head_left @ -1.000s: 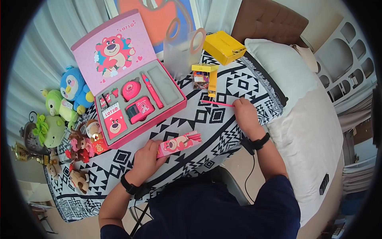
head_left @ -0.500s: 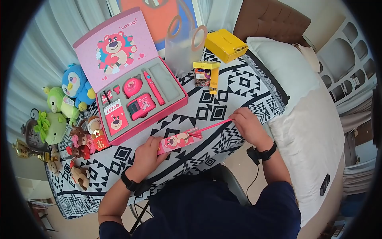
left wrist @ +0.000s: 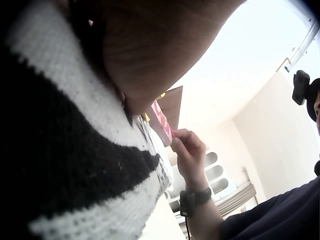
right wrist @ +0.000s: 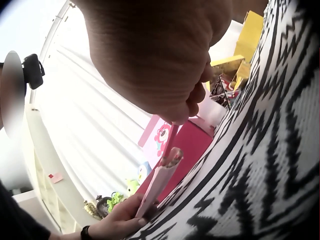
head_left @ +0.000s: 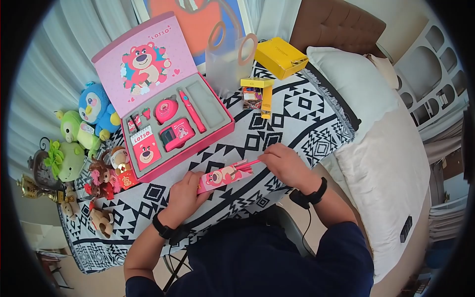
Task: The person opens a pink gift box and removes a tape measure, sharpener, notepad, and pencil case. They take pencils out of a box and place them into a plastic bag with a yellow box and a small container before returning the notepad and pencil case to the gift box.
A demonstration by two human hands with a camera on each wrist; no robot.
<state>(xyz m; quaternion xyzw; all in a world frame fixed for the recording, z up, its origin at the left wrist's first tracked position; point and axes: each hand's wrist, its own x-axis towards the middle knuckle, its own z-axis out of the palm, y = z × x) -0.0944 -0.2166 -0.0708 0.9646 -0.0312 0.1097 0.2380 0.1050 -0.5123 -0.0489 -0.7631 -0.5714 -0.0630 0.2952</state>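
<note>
My left hand [head_left: 183, 196] holds a slim pink pencil box [head_left: 217, 179] printed with a bear, low over the patterned cloth. Several pink pencils stick out of its slanted, open right end. Between the thumb and fingertips of my right hand [head_left: 286, 166] is the end of one more pink pencil [right wrist: 173, 133]. Its far end enters the box's mouth, as the right wrist view shows. Behind the left hand stands an open pink gift box [head_left: 184, 152] with a notepad [head_left: 145, 148], a round pink case and a pink pen-like tool [head_left: 192, 111] in grey slots.
Plush toys [head_left: 94, 109] and small dolls [head_left: 104, 175] line the left side. A clear bag [head_left: 222, 69], a yellow box [head_left: 281, 57] and a small open yellow carton [head_left: 256, 83] stand at the back. White pillows [head_left: 376, 148] lie to the right.
My right hand has come left and down toward the pencil box, bringing the pencil from beyond the box's open end into it. The left hand keeps its hold, nearly still.
</note>
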